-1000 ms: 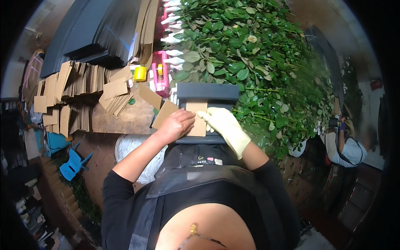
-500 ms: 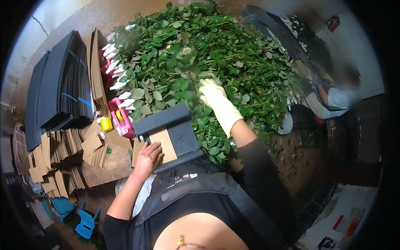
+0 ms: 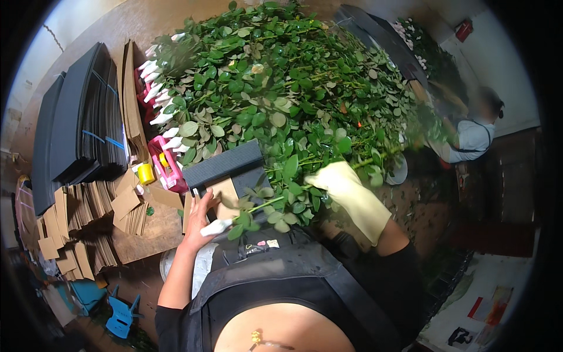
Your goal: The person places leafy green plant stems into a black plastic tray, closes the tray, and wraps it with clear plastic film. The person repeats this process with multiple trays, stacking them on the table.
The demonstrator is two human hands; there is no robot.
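Note:
My right hand [image 3: 337, 183], in a pale yellow rubber glove, is closed around a long leafy rose stem [image 3: 267, 204] at the near edge of the leaf pile. The stem's head, a white pointed bud or wrapped bud [image 3: 217, 227], points left and lies by my left hand. Bare and with fingers apart, my left hand [image 3: 198, 222] is at the left end of a brown cardboard piece [image 3: 224, 193]. That piece lies on a dark board, below a rolled-over strip of dark corrugated cardboard [image 3: 226, 164]. Many more leafy rose stems [image 3: 293, 88] are heaped ahead, their white heads at the left.
Stacks of dark cardboard [image 3: 79, 117] and small brown cardboard pieces [image 3: 88, 205] stand at the left. A pink tape dispenser [image 3: 167, 164] and yellow tape roll [image 3: 146, 174] sit beside them. A blue chair [image 3: 120, 314] is lower left. Another person [image 3: 472, 138] works at the far right.
My right hand has moved toward me and right, drawing one rose stem out of the pile across the board. My left hand has lifted from the cardboard and its fingers have spread.

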